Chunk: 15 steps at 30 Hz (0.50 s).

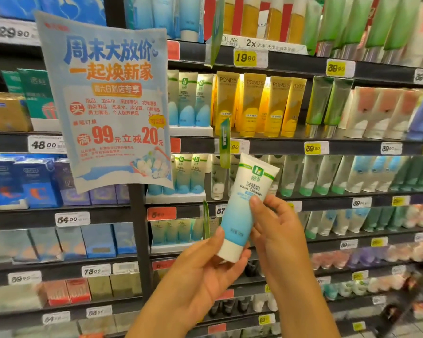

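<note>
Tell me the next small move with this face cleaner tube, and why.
Probably turn the tube over to read its back: its front label faces the camera, the left hand pinches its capped end and the right hand grips the middle.

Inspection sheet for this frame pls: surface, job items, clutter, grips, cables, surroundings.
surface: store shelves, rows packed with stock.
job's things: face cleaner tube, white fading to blue, tilted, cap down, held off the shelf.
clutter: promo poster hanging at left; yellow tubes; blue boxes.
grips: left hand holds the cap end; right hand pinches the tube's body, thumb in front.
cables: nothing seen.
surroundings: price tags along shelf edges; lower right blurred.
</note>
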Available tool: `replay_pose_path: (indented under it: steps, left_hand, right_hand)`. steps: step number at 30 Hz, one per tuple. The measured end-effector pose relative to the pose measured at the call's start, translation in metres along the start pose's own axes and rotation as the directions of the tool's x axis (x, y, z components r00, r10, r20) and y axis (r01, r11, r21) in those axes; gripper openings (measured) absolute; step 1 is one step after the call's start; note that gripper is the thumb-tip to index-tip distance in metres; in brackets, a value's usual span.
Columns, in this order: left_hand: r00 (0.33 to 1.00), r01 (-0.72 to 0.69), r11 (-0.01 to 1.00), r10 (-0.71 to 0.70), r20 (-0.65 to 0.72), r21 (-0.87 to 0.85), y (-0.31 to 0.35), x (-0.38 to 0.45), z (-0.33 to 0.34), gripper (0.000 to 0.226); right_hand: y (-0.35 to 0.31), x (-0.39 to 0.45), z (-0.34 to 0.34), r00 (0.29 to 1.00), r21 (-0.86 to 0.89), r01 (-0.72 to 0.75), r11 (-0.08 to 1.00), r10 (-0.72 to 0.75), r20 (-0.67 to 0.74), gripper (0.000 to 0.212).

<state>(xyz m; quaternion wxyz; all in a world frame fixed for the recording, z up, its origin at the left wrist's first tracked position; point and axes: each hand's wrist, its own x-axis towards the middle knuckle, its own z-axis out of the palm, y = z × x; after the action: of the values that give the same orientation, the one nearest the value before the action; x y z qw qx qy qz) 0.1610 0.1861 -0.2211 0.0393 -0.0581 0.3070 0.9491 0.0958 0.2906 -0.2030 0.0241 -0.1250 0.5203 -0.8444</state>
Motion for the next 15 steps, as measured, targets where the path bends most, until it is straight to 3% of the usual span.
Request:
replay_pose_path:
  steps: [6,10,15]
  left_hand:
    - [0.996,-0.059,0.996,0.064,-0.065,0.068,-0.025,-0.006,-0.005,0.039]
    - [0.988,-0.082,0.976,0.106,-0.114,0.201,-0.037,-0.008,-0.008,0.052]
    - [0.987,-0.069,0.953,0.107,-0.116,0.295,-0.046,-0.011,-0.01,0.058]
  right_hand:
    - [0.009,-0.018,-0.015,0.998,-0.089,0.006,0.996,-0.011,-0.056,0.038]
    - [0.014,-0.027,-0.023,0.999,-0.183,0.012,0.983,-0.021,-0.05,0.024]
    - [0.019,-0.035,-0.029,0.995,-0.22,0.005,0.975,-0.027,-0.098,0.028]
